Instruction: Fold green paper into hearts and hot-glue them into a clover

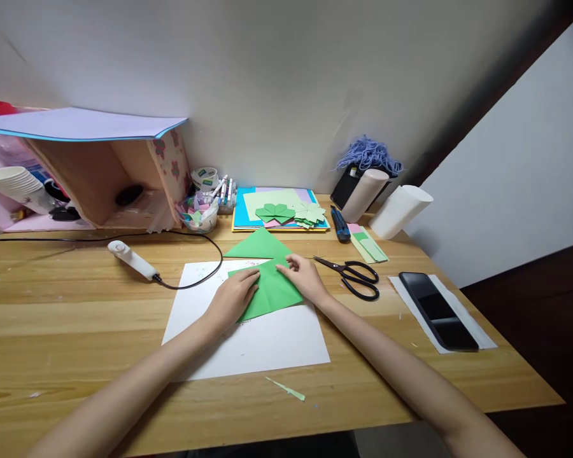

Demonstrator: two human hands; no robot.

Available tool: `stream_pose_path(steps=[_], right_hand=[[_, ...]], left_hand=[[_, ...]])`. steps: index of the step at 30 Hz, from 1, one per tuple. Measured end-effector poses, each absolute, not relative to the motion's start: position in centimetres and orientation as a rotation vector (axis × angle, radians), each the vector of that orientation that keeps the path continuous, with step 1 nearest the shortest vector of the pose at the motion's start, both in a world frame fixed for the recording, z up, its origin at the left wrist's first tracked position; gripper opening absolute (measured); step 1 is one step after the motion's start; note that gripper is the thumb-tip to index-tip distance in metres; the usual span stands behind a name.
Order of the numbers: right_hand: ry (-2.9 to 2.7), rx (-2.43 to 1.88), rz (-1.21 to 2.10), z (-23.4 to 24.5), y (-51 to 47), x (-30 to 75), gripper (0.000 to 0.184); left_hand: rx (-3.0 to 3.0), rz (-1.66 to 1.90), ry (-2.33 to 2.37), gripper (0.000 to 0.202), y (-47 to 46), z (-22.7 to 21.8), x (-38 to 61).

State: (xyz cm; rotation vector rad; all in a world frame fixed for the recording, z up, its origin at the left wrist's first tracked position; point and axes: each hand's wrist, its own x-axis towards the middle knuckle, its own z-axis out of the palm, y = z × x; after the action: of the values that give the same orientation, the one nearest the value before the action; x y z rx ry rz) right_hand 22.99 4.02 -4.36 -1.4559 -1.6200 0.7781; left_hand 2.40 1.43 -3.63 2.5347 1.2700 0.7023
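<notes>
A green sheet of paper point(272, 292) with faint creases lies at a slant over a white sheet point(286, 346) on the table. My left hand point(232, 296) rests on its left side, fingers lying flat and the thumb a little apart. At the upper right corner, my right hand point(305, 278) pinches the green sheet between thumb and fingers. Just behind it lies a green paper triangle point(258, 245), its near edge partly covered by the sheet. Black-handled scissors point(351, 273) lie to the right of my right hand.
Folded green paper clovers point(275, 213) sit on a stack of coloured paper point(246, 213). A utility knife point(340, 224), a phone point(437, 308) and paper rolls point(401, 210) stand or lie at right. At left are a corded white device point(132, 259) and a cardboard box point(167, 172). A paper scrap point(286, 388) lies in front.
</notes>
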Motion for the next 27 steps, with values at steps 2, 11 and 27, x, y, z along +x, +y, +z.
stream_pose_path(steps=[2,11,27], right_hand=[[-1.685,-1.469,0.706,-4.2,3.6,22.8,0.029],[-2.253,-1.007,0.386,-3.9,2.0,22.8,0.04],[-2.421,-0.926,0.229,-4.3,1.8,23.1,0.035]], left_hand=[[2.547,0.682,1.285,0.032,1.6,-3.8,2.3],[2.603,0.661,1.3,0.037,1.8,-3.9,2.2],[2.612,0.603,1.307,0.037,1.9,-3.7,2.2]])
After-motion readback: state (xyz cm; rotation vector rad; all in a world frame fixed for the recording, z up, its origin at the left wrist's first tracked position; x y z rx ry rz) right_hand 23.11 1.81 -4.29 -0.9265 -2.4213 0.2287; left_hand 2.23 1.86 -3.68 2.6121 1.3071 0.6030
